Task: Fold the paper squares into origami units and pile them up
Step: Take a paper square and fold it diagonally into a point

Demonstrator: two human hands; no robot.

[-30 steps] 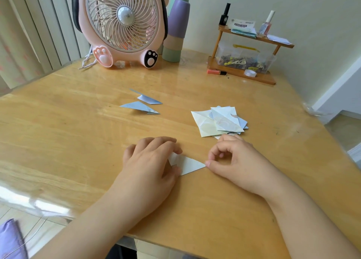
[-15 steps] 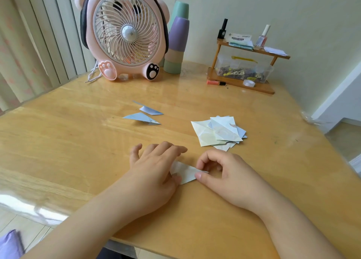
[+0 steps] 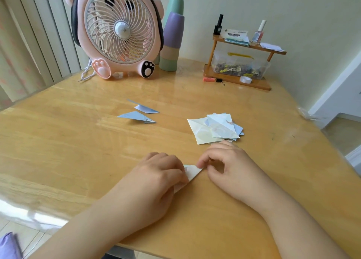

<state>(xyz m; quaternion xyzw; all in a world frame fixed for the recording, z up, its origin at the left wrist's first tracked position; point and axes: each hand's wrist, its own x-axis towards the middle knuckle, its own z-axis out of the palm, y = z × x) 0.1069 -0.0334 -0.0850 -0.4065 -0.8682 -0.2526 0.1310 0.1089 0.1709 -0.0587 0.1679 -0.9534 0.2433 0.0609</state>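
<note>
A small pale paper piece (image 3: 192, 172), partly folded into a triangle, lies on the wooden table (image 3: 78, 151) near the front edge. My left hand (image 3: 156, 177) covers its left part with curled fingers and holds it down. My right hand (image 3: 228, 167) pinches its right tip between thumb and forefinger. A loose stack of pale blue and white paper squares (image 3: 213, 129) lies just beyond my right hand. Two folded blue units lie further left, one (image 3: 146, 109) behind the other (image 3: 136, 116), side by side and apart.
At the back stand a pink desk fan (image 3: 119, 30), stacked pastel cups (image 3: 172, 36) and a small wooden shelf (image 3: 240, 63) with bottles and a clear box. An orange tube (image 3: 212, 79) lies by the shelf. The table drops off at the right and front.
My right hand has moved left along the paper toward my left hand, folding the tip over, so less paper shows. The view has tilted up slightly.
</note>
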